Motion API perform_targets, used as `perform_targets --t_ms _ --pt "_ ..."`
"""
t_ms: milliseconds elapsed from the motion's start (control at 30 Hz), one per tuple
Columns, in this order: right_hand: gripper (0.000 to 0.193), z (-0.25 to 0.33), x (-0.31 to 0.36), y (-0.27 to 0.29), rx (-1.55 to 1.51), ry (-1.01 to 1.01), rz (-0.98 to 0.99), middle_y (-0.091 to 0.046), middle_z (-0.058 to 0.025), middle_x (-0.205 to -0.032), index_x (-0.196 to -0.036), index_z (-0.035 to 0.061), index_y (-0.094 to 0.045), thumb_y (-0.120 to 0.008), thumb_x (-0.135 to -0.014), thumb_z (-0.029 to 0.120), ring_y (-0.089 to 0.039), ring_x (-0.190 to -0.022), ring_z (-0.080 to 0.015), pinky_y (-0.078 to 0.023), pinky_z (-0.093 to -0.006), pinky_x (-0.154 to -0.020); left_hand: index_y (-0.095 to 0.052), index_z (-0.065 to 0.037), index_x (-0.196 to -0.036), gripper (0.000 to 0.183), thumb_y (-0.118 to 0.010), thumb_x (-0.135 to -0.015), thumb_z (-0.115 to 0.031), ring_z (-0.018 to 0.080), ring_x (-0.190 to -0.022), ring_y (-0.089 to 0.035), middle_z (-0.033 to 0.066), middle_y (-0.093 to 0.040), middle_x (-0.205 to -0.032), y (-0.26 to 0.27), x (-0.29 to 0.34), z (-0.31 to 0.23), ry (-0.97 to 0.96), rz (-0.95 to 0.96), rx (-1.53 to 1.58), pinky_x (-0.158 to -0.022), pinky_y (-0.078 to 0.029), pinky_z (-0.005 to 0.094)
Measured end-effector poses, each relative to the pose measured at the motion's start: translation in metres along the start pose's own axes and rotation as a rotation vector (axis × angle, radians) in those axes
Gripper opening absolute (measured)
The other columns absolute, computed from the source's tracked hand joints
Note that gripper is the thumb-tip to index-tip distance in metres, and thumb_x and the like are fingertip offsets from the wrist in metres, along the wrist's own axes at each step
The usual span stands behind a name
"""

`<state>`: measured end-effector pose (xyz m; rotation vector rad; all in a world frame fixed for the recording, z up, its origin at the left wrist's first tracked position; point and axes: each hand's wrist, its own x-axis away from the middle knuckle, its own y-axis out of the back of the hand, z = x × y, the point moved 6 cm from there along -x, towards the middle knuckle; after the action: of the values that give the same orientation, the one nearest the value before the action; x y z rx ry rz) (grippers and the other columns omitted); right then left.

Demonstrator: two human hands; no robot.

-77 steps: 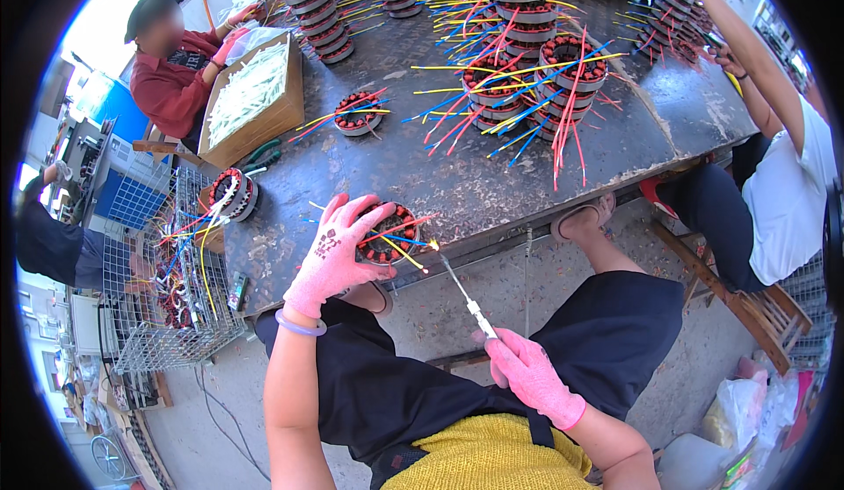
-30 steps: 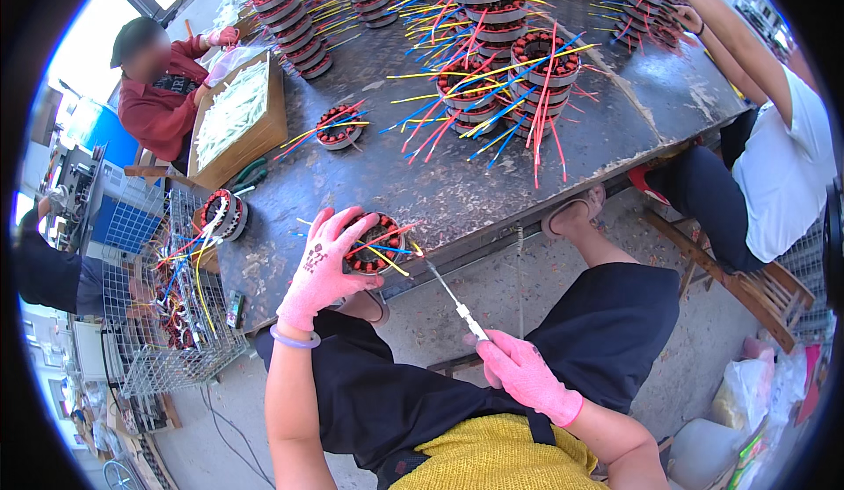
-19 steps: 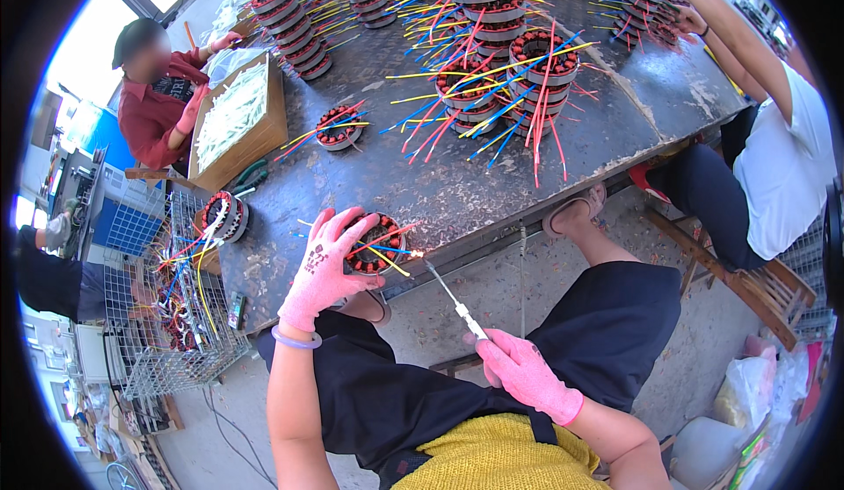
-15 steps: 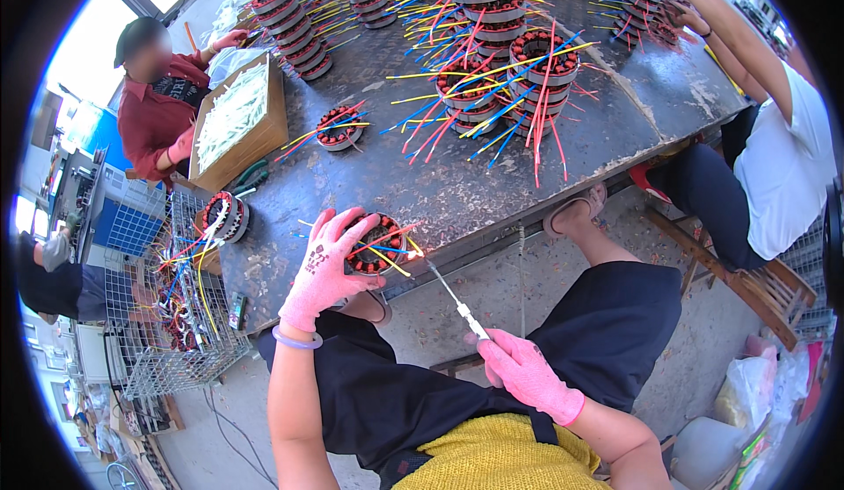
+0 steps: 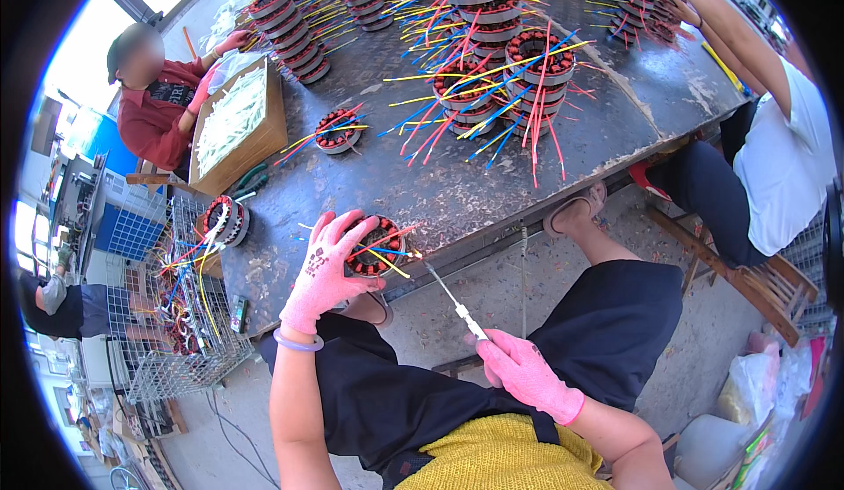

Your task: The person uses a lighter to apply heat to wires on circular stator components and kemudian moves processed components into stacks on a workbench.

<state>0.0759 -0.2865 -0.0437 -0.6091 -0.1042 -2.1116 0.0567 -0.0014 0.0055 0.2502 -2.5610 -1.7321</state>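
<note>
At the table's near edge my left hand point(image 5: 330, 266), in a pink glove, is closed around a motor stator point(image 5: 393, 226), a ring with dark red windings. Red, yellow and blue leads point(image 5: 384, 251) stick out of it to the right and left. My right hand point(image 5: 527, 374), also gloved in pink, grips a thin torch point(image 5: 469, 319) by its white handle. The torch's grey metal stem slants up and left, with a small orange flame at its tip, close to the lead ends. Whether the flame touches them I cannot tell.
Tall stacks of stators point(image 5: 492, 24) stand at the back. A lone stator point(image 5: 338, 130) and a pair point(image 5: 226, 219) lie nearer. On the left are a box of white sleeves point(image 5: 242, 130), pliers point(image 5: 253, 180) and a wire basket point(image 5: 189, 358). Co-workers sit left and right.
The flame at the torch tip looks smaller, and the tip sits slightly lower and farther right. My hands stay nearly still. The left co-worker's lower hand has lifted along the box.
</note>
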Motion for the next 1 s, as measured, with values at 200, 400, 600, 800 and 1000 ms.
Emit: perform_targets --t_ms 200,400,600,800,1000 --pt "0.036 0.000 0.000 0.000 0.022 0.000 0.001 -0.052 -0.0031 -0.069 -0.123 -0.0019 -0.058 -0.047 -0.105 0.027 -0.050 -0.059 -0.0084 -0.044 -0.0281 -0.057 -0.053 -0.018 -0.140 0.090 -0.089 -0.058 -0.026 0.0439 -0.140 -0.031 0.0109 -0.046 -0.145 0.001 0.000 -0.001 -0.005 0.005 -0.004 -0.118 -0.026 0.0512" --pt "0.036 -0.004 -0.001 0.001 0.025 -0.007 -0.007 -0.052 -0.0026 -0.069 -0.123 -0.0016 -0.058 -0.047 -0.105 0.027 -0.049 -0.059 -0.0085 -0.044 -0.0279 -0.058 -0.053 -0.018 -0.140 0.091 -0.090 -0.058 -0.026 0.0446 -0.140 -0.031 0.0105 -0.046 -0.145 -0.001 0.000 0.000 -0.002 0.004 -0.005 -0.118 -0.027 0.0515" --pt "0.036 -0.001 0.000 0.000 0.021 0.013 0.003 -0.052 -0.0028 -0.068 -0.121 -0.0019 -0.058 -0.046 -0.105 0.028 -0.050 -0.059 -0.0092 -0.044 -0.0284 -0.058 -0.052 -0.019 -0.140 0.091 -0.090 -0.057 -0.026 0.0450 -0.140 -0.031 0.0101 -0.046 -0.145 0.001 0.001 -0.001 -0.004 0.002 -0.008 -0.117 -0.027 0.0522" --pt "0.035 0.004 0.000 0.000 0.072 0.004 -0.001 -0.053 -0.0048 -0.068 -0.118 -0.0017 -0.058 -0.046 -0.105 0.029 -0.052 -0.059 -0.0106 -0.044 -0.0298 -0.057 -0.052 -0.019 -0.140 0.092 -0.090 -0.057 -0.026 0.0452 -0.140 -0.031 0.0101 -0.045 -0.146 0.001 0.001 0.001 -0.017 -0.001 -0.005 -0.117 -0.027 0.0523" --pt "0.035 0.006 0.000 0.001 0.073 0.005 0.000 -0.053 -0.0052 -0.067 -0.119 -0.0018 -0.058 -0.047 -0.104 0.028 -0.052 -0.058 -0.0103 -0.044 -0.0298 -0.057 -0.052 -0.019 -0.141 0.093 -0.090 -0.056 -0.027 0.0444 -0.140 -0.031 0.0105 -0.045 -0.146 -0.001 0.001 0.001 -0.004 0.003 -0.012 -0.118 -0.027 0.0524"
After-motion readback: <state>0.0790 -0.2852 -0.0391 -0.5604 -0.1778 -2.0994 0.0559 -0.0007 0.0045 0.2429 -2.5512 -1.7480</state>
